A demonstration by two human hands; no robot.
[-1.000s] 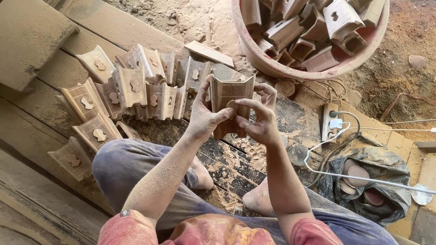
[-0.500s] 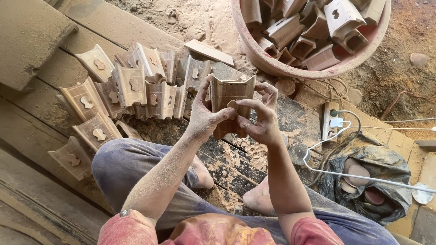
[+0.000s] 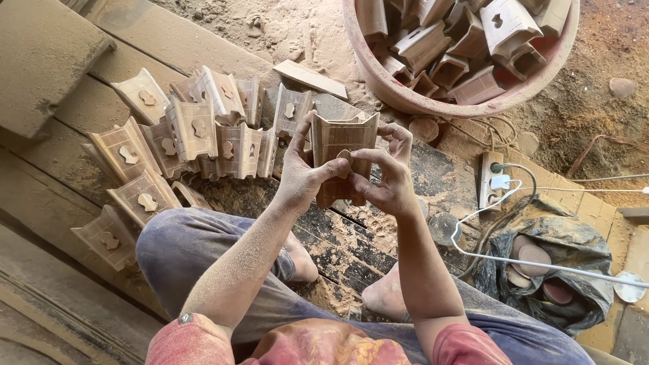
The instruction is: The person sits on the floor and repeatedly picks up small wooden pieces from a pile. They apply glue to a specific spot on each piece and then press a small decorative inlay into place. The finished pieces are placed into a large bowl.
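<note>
Piece: carved wooden piece (image 3: 343, 145), held upright above the lap, in front of the basin (image 3: 433, 105).
Left hand (image 3: 302, 177): grips the piece's left edge.
Right hand (image 3: 389, 177): pinches its front knob.
Handling: likely light, stiff, dusty; thin notched top may chip; hold by side edges.
Labels: none visible.

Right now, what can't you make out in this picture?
Head view only:
- Back of the wooden piece: hidden by left hand and right hand.
- Basin of similar pieces: cut off by the top edge.
- Contents of the dark bag: mostly hidden in folds.
</note>
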